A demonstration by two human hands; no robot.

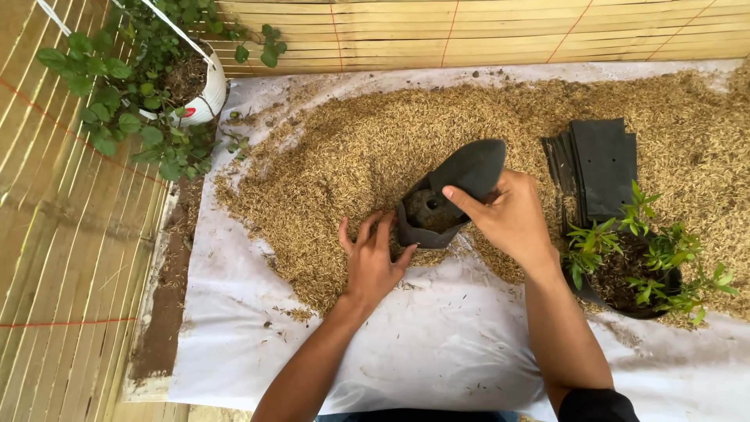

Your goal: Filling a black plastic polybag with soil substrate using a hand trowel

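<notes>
A person kneels over a white sheet [437, 344] spread on a bamboo-slat floor [70, 258], seen from above. A broad heap of rice husks [375, 133] covers the sheet's far half. At the heap's near edge sits a small black plastic grow bag [445, 199], its mouth open toward the viewer and some dark filling visible inside. The right hand [508, 215] grips the bag's upper lip, thumb pressed on the outside, holding the mouth open. The left hand [373, 258] lies flat and unclenched on the husks just beside the bag's lower left corner, fingers spread (holding nothing). To the right, a stack of flat, unfilled black bags [598, 168] rests on the husks, and nearer lies a filled bag with a green seedling [648, 262]. At far left, a leafy plant in a white pot [141, 86] stands off the sheet.
</notes>
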